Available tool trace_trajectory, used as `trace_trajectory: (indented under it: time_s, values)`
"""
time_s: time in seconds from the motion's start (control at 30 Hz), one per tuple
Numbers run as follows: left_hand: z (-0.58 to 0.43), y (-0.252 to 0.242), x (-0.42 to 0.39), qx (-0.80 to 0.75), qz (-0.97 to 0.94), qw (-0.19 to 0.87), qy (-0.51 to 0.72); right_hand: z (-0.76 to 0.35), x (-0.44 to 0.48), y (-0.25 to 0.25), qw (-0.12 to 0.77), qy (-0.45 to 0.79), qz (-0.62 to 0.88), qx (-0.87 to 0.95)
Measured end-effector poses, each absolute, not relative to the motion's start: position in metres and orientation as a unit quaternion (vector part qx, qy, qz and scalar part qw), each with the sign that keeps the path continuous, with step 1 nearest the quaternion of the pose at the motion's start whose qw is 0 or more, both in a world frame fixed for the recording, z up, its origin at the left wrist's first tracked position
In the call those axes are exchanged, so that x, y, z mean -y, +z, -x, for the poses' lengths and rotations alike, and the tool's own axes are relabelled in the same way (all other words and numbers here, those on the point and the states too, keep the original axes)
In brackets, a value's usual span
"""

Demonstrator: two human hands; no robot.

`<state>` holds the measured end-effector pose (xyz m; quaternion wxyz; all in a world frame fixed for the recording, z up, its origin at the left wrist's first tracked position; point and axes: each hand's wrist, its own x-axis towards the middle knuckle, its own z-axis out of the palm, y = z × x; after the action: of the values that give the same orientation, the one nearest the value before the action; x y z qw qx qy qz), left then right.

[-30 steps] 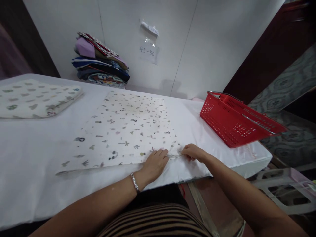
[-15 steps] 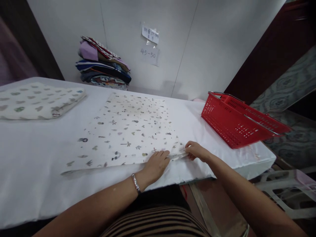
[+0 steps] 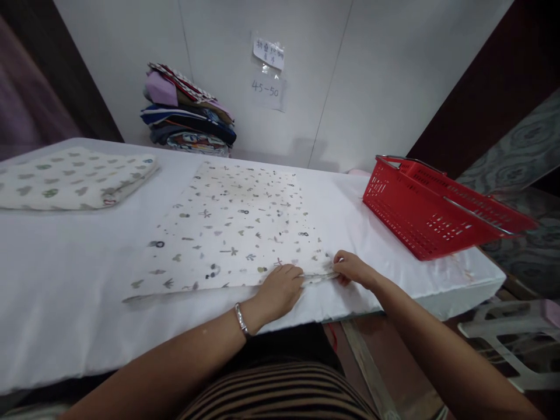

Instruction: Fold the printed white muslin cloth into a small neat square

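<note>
A white cloth (image 3: pixel 236 227) with small printed motifs lies spread flat on the white-covered table. My right hand (image 3: pixel 353 269) pinches the cloth's near right corner between thumb and fingers. Just left of it, my left hand (image 3: pixel 280 289), wearing a silver bracelet (image 3: pixel 240 319) at the wrist, is closed over the near edge of the cloth. Between the hands the edge shows layers lying together. The left thumb is mostly hidden.
A folded cloth with leaf-like prints (image 3: pixel 74 181) lies at the left. Folded fabrics (image 3: pixel 188 116) are stacked against the wall. A red basket (image 3: pixel 429 216) stands at the right of the table (image 3: pixel 79 303). Below it is a white plastic stool (image 3: pixel 503 332).
The view has shifted slightly, so the scene sits a little further right. Both hands keep their places at the cloth's near edge, with hardly any movement.
</note>
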<state>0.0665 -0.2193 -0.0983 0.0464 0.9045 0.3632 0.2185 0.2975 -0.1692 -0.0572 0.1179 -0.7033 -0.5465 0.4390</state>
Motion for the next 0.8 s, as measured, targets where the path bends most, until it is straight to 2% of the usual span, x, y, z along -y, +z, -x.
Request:
trace_trajectory:
  time_s: [0.27,0.8]
  values:
    - [-0.061,-0.097,0.215,-0.386,-0.876,0.066,0.283,-0.303,0.168,-0.064,0.130,0.433,0.697,0.556]
    - [-0.066,-0.093,0.214,-0.407,-0.895,-0.044,0.176,-0.304,0.171,-0.066,0.158,0.441,0.680,0.564]
